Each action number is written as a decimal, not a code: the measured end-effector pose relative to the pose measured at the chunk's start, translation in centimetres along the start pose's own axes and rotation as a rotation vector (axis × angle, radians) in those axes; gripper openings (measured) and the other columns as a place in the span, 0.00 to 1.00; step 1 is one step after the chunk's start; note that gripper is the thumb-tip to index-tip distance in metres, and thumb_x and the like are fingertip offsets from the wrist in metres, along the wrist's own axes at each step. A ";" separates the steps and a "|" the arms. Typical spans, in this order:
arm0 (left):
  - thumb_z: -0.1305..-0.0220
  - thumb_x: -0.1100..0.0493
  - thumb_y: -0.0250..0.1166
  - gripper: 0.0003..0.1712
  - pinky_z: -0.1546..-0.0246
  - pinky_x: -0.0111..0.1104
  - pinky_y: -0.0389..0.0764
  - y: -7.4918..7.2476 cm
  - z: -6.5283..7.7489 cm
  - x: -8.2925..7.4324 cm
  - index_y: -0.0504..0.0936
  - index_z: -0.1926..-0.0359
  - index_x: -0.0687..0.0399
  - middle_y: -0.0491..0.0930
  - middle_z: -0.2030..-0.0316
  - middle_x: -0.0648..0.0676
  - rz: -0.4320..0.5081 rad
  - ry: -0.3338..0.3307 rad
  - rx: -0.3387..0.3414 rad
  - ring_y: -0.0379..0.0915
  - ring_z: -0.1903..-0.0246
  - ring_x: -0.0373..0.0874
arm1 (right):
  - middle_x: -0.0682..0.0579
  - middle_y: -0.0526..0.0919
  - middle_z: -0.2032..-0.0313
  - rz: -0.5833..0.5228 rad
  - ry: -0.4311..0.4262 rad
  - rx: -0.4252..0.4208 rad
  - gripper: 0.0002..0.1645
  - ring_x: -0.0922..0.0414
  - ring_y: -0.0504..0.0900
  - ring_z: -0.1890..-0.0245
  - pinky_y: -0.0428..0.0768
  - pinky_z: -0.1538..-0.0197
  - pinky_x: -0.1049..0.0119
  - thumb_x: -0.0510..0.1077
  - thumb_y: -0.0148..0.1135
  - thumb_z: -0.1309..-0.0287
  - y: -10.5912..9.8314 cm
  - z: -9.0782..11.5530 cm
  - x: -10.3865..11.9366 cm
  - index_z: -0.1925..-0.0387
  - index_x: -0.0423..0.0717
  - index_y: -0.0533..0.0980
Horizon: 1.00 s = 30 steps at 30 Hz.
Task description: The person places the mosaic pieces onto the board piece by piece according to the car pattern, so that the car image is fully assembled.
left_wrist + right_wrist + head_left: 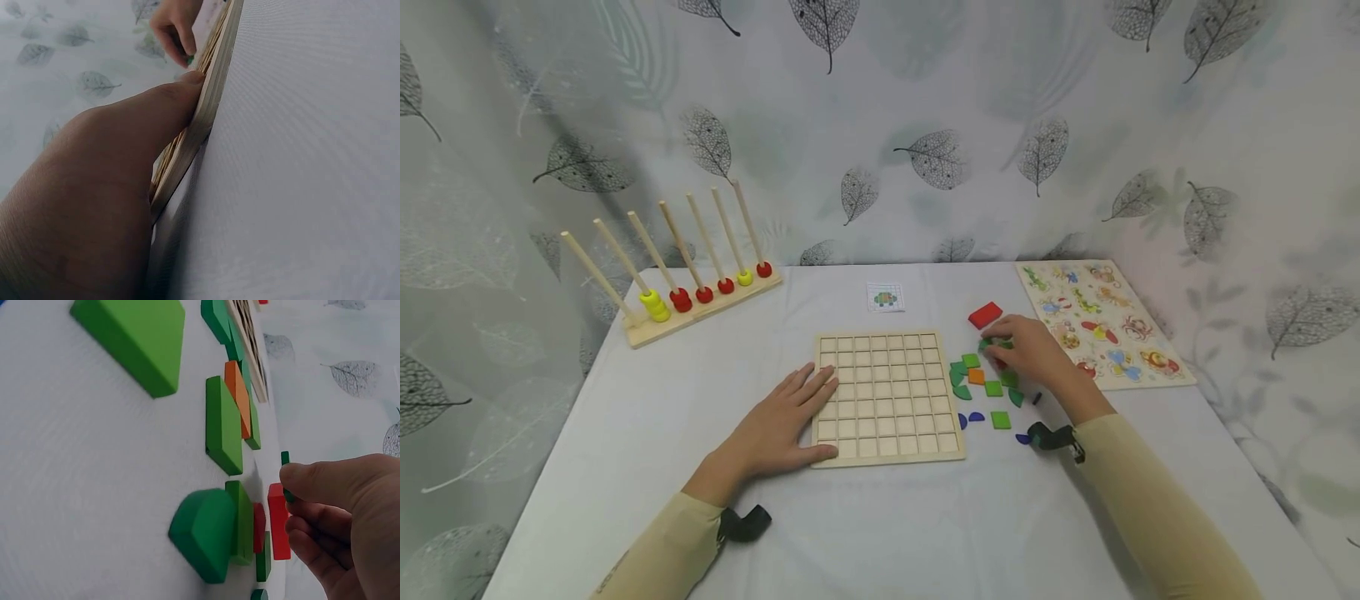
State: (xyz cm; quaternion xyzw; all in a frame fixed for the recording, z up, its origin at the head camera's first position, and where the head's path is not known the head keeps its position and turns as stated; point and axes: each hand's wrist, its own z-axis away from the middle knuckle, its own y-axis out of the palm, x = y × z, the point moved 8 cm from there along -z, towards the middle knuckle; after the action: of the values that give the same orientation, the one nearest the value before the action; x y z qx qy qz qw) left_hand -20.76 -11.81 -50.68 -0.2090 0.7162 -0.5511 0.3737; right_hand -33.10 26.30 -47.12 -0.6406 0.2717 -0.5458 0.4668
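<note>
One thin dark green piece [285, 457] is pinched between the thumb and fingers of the right hand [1032, 350], above the table [880, 533], to the right of one wooden grid board [886, 400], divided seven columns wide; that board's left side is covered by the left hand [780, 429], its fingers extended and flat; among the scattered flat pieces, one orange square [976, 377] and three blue half-rounds [976, 417] are seen; seven wooden pegs are carried by one bead stand [707, 313]; twelve pictures are shown on one puzzle board [1105, 325]; marks on the left sleeve [666, 546] are too small to be read.
</note>
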 end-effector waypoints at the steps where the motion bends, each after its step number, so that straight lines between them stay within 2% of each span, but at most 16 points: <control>1: 0.32 0.24 0.62 0.61 0.17 0.50 0.46 0.0 0.0 0.0 0.55 0.13 0.55 0.51 0.14 0.55 0.001 0.000 0.000 0.39 0.15 0.59 | 0.41 0.84 0.38 -0.001 -0.003 -0.003 0.18 0.41 0.80 0.36 0.78 0.31 0.39 0.42 0.72 0.27 0.0 0.0 0.1 0.40 0.45 0.87; 10: 0.33 0.22 0.62 0.62 0.17 0.50 0.48 0.0 0.1 0.3 0.55 0.13 0.53 0.51 0.14 0.54 0.006 -0.008 -0.010 0.39 0.15 0.58 | 0.41 0.83 0.36 -0.007 -0.025 -0.030 0.18 0.39 0.77 0.31 0.75 0.29 0.38 0.42 0.72 0.28 0.1 -0.3 1.0 0.39 0.44 0.87; 14: 0.33 0.22 0.62 0.62 0.17 0.51 0.50 -0.1 0.0 0.1 0.57 0.13 0.54 0.53 0.14 0.54 0.003 -0.003 -0.016 0.41 0.15 0.59 | 0.41 0.85 0.38 -0.012 -0.051 -0.049 0.17 0.39 0.79 0.33 0.76 0.30 0.38 0.41 0.73 0.29 0.1 -0.2 1.4 0.41 0.44 0.88; 20: 0.33 0.23 0.62 0.61 0.17 0.49 0.47 0.2 0.0 0.3 0.55 0.13 0.52 0.50 0.14 0.52 0.010 -0.023 0.008 0.38 0.15 0.56 | 0.42 0.86 0.40 -0.027 -0.119 -0.069 0.18 0.41 0.80 0.35 0.78 0.32 0.39 0.40 0.75 0.31 -0.3 -0.1 2.7 0.42 0.43 0.88; 30: 0.34 0.22 0.62 0.62 0.17 0.50 0.49 0.1 0.0 0.3 0.56 0.13 0.52 0.51 0.14 0.53 0.007 -0.027 0.007 0.39 0.15 0.57 | 0.42 0.87 0.42 -0.034 -0.142 -0.062 0.17 0.41 0.82 0.38 0.79 0.33 0.39 0.39 0.77 0.33 0.0 -0.1 4.5 0.44 0.43 0.89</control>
State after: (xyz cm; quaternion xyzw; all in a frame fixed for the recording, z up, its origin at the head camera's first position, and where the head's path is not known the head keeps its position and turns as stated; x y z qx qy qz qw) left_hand -20.92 -12.01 -50.83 -0.2128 0.7099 -0.5494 0.3859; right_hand -32.06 22.40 -45.13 -0.6963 0.2437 -0.4983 0.4554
